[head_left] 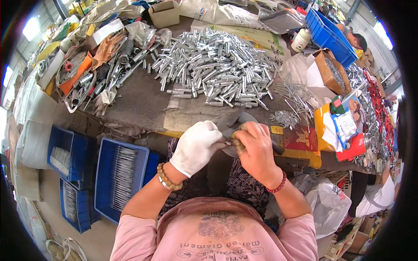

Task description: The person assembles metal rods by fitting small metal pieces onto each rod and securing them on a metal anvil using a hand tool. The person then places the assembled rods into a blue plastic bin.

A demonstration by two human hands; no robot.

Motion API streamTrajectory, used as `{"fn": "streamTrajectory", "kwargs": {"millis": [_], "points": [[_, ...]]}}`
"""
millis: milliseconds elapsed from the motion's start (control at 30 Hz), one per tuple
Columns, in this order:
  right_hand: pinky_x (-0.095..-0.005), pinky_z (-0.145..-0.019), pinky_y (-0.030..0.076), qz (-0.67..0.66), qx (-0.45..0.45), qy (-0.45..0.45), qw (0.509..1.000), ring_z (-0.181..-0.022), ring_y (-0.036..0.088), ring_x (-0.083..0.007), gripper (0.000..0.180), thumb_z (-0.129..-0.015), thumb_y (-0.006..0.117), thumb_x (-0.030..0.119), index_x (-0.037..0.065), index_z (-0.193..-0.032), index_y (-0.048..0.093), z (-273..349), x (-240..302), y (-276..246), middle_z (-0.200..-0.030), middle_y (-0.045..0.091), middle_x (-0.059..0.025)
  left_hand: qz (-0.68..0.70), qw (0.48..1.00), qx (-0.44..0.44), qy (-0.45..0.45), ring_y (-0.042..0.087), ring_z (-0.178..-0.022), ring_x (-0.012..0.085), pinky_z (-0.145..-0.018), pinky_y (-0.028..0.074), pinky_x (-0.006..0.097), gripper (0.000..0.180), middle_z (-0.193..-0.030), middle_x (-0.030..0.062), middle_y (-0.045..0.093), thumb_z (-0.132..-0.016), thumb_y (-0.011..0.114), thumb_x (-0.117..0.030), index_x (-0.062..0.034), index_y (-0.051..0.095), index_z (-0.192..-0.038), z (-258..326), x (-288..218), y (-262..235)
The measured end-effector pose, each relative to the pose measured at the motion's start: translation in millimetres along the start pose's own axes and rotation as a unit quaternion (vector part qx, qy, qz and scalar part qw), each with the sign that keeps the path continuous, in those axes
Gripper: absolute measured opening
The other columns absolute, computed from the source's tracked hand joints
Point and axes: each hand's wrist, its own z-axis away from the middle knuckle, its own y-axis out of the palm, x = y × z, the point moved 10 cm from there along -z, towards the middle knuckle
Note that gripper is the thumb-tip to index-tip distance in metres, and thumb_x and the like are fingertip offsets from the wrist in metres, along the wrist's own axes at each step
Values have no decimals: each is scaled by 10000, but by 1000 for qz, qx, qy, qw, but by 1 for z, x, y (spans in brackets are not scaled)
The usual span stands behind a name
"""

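My left hand [196, 147], in a white knitted glove, and my bare right hand [256, 150] meet at the near edge of the workbench [135, 104]. Both have their fingers closed in a pinch, tip to tip. What sits between the fingertips is small and mostly hidden, so I cannot name it. Coverings wrap the right thumb and a fingertip. Just behind the hands lies a dark grey curved piece [230, 120], partly covered by them. Beyond it spreads a large heap of shiny metal sleeves [213, 65]. Small metal pieces [285, 118] and thin rods [294, 96] lie to the right.
A blue crate [99, 182] with metal rods stands low at left, beside smaller ones. Tools and an orange-handled item [80, 76] crowd the bench's left. At right are a cardboard box [331, 71], a white bottle [301, 40], a blue bin [333, 37] and another person [358, 42].
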Motion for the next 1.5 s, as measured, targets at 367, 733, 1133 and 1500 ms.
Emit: {"fn": "streamTrajectory", "kwargs": {"millis": [367,733,1133,1500], "points": [[-435,-922,494,63,25,-63,996,-969,615,-297,124,-846,678,50,55,-969,674,-4,20,3,-991,567,-85,5,1000,1,5,651,-905,341,-814,540,436,183,-898,103,648,-777,858,-132,-79,737,-904,-1,1,2],[-441,-915,485,14,15,-22,1000,-992,631,-311,265,-866,689,27,53,-1126,735,7,-2,-2,-1016,614,-105,10,1000,8,3,650,-923,341,-840,535,432,170,-907,108,649,-786,857,-129,-73,749,-904,-3,2,4],[-471,-831,560,64,6,103,993,-980,675,-368,438,-843,767,10,73,-1273,710,22,-45,-48,-1070,623,-138,24,999,37,-18,651,-925,312,-842,538,416,183,-920,100,655,-818,860,-129,-85,798,-984,-2,8,8],[-383,-618,546,81,64,50,993,-703,645,-243,551,-888,717,30,139,-1428,698,46,15,-54,-876,547,-62,37,999,25,-1,649,-893,309,-808,534,410,195,-912,97,651,-785,885,-70,-71,776,-946,-3,3,4]]}}
